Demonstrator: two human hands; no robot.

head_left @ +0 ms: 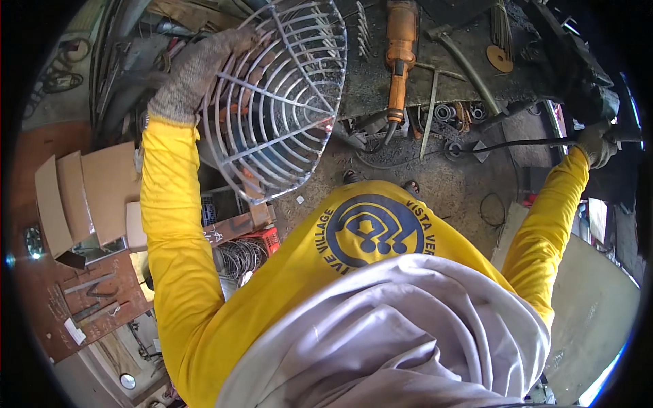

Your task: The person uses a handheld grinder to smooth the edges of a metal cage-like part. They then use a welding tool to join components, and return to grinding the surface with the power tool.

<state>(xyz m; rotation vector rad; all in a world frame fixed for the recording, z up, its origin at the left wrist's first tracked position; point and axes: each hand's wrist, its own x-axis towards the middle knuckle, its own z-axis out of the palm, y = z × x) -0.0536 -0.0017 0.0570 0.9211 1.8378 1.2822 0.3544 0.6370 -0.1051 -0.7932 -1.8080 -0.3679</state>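
My gloved left hand grips the wire fan guard closed; my right hand holds a dark tool. Welding seems not yet begun.

Wire guard in left hand, grinder on bench to its right.

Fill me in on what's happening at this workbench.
A person in yellow sleeves and grey knit gloves stands at a cluttered workbench. The left hand grips the rim of a round wire fan guard, tilting it up on edge. The right hand holds a dark tool with a black cable, out to the side. An orange power tool lies on the bench.
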